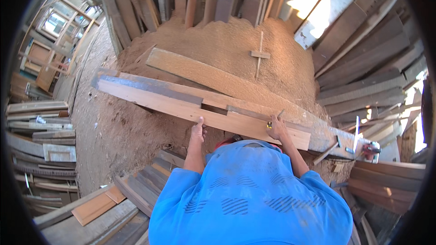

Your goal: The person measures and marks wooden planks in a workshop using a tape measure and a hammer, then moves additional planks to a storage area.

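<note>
A long pale wooden board (177, 113) lies slanted in front of me, its near edge close to my body. My left hand (198, 130) grips that near edge, thumb on top and fingers curled below. Over the board's right part, my right hand (278, 130) is closed around a small yellow-and-black object (269, 125), which looks like part of a tape measure. A thin pencil-like stick (281, 113) pokes up by its fingers. Along the board's far side runs a grey-faced strip (159, 91), with a dark rectangular gap between pieces near the middle.
Behind the board lies a dusty long plank (204, 73). A sawdust heap (218, 41) holds a crossed wooden marking tool (260, 55). Planks lean all around the back and right. A red power tool (371, 150) rests at the far right end. Stacked boards (109, 218) lie lower left.
</note>
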Demonstrator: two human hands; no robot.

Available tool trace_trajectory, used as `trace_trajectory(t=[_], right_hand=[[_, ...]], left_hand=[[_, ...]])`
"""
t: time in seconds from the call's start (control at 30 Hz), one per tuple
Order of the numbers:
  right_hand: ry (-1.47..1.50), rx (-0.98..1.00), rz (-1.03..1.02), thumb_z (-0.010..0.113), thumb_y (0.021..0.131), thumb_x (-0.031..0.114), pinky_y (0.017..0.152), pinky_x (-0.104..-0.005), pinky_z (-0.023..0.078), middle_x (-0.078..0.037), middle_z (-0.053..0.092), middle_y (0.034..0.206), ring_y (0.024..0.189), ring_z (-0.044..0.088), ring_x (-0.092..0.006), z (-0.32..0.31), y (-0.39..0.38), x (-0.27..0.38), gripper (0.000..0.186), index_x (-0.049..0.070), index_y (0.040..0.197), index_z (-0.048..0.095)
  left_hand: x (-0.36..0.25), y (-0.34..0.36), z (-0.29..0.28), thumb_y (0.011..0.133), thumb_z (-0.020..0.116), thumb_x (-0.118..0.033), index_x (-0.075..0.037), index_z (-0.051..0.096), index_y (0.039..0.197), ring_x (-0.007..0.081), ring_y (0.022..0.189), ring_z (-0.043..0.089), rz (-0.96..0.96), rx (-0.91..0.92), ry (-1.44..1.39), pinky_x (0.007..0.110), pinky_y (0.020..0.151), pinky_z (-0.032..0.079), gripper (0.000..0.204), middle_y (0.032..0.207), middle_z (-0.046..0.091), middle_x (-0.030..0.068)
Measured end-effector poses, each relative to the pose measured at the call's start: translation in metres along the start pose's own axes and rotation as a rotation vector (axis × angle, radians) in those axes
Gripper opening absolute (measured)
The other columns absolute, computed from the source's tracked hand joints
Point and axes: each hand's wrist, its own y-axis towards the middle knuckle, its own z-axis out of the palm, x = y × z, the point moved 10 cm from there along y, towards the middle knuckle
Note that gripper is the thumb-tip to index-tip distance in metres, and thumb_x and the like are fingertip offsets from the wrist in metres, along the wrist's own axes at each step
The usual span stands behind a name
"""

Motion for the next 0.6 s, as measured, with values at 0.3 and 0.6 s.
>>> trace_trajectory(t=[0.3,0.6], right_hand=[[0.979,0.084,0.158,0.072,0.082,0.023,0.084,-0.0377,0.055,-0.015,0.066,0.108,0.095,0.065,-0.0234,0.03,-0.018,-0.043,0.056,0.0,0.131,0.057],[1.531,0.258,0.285,0.058,0.098,0.042,0.058,-0.0351,0.051,-0.003,0.063,0.09,0.074,0.059,-0.0141,0.066,-0.068,-0.043,0.035,0.01,0.111,0.062]], left_hand=[[-0.013,-0.007,0.005,0.076,0.078,-0.066,-0.015,0.061,0.085,0.0125,0.045,0.043,-0.014,0.001,0.014,0.026,0.039,0.03,0.054,0.07,0.055,-0.0005],[-0.006,-0.002,0.015,0.069,0.074,-0.078,-0.025,0.063,0.095,0.0154,0.065,0.045,-0.076,0.03,0.057,0.033,0.056,0.029,0.06,0.078,0.055,-0.0029]])
